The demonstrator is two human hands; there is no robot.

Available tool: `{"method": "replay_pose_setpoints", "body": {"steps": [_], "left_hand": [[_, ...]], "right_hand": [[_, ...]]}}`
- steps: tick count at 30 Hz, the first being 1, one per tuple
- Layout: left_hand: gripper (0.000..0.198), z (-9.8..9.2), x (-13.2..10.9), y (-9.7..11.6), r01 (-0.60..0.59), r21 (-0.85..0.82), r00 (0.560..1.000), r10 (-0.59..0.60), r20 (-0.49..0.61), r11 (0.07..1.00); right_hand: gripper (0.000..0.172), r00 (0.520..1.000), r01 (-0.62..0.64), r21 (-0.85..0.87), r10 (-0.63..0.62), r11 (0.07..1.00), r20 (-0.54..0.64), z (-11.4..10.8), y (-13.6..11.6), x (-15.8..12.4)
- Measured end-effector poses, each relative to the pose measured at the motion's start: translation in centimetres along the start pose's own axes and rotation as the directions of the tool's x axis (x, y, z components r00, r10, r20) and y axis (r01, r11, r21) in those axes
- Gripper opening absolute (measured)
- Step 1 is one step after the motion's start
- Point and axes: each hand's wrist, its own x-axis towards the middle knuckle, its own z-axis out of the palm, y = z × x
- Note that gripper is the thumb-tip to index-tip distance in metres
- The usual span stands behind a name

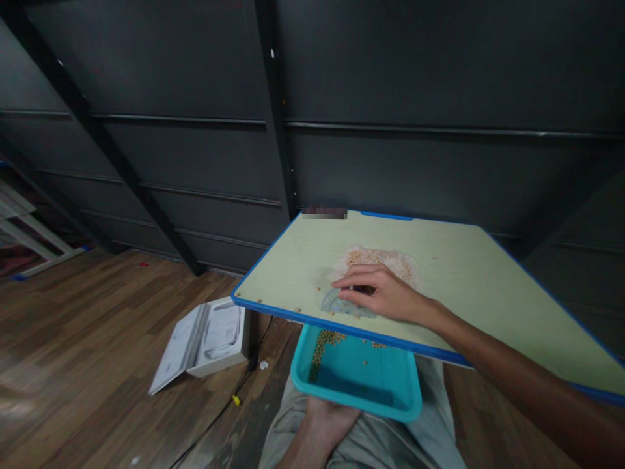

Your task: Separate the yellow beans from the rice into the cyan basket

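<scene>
My right hand (383,293) lies on the pale green table (463,293), fingers pressed on a clear plastic protractor (342,305) near the front edge. Just behind the hand spreads a patch of mixed small grains and yellow beans (378,260). A few loose beans lie along the table's blue rim. Under the edge, my left hand (332,413) holds up a teal tray (359,374) from below; its fingers are hidden by the tray. Several yellow beans (325,342) rest in the tray's left corner.
An open white box (205,342) lies on the wooden floor to the left of the table. A dark panelled wall with slanted beams stands behind. My lap in light trousers (371,443) is below the tray. White frame parts stand at the far left.
</scene>
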Motion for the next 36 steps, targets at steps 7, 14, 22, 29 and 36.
{"method": "replay_pose_setpoints", "body": {"steps": [7, 14, 22, 29, 36], "left_hand": [[0.050, 0.9, 0.1, 0.5, 0.008, -0.062, 0.998, -0.004, 0.067, 0.998], [0.048, 1.0, 0.1, 0.5, 0.040, -0.071, 0.994, -0.032, 0.104, 0.997], [0.045, 0.1, -0.9, 0.6, 0.065, -0.071, 0.997, -0.062, 0.047, 0.995], [0.044, -0.6, -2.2, 2.6, 0.088, -0.031, 0.995, -0.086, 0.047, 0.996], [0.049, -2.7, -3.5, 5.1, 0.021, 0.016, 0.999, -0.021, -0.032, 1.000]], "right_hand": [[0.022, 0.999, 0.025, 0.055, -0.026, 0.998, 0.034, 0.0, -0.5, 0.0], [0.022, 0.999, 0.018, 0.041, -0.019, 0.999, 0.025, 0.2, -0.5, -0.1], [0.022, 0.996, -0.057, -0.089, 0.051, 0.994, -0.074, 0.2, -0.1, -0.1], [0.019, 0.987, -0.102, -0.239, 0.069, 0.966, -0.143, 0.4, 0.4, 1.5], [0.017, 0.990, -0.120, -0.179, 0.106, 0.976, -0.088, 1.2, 0.3, 4.0]]}}
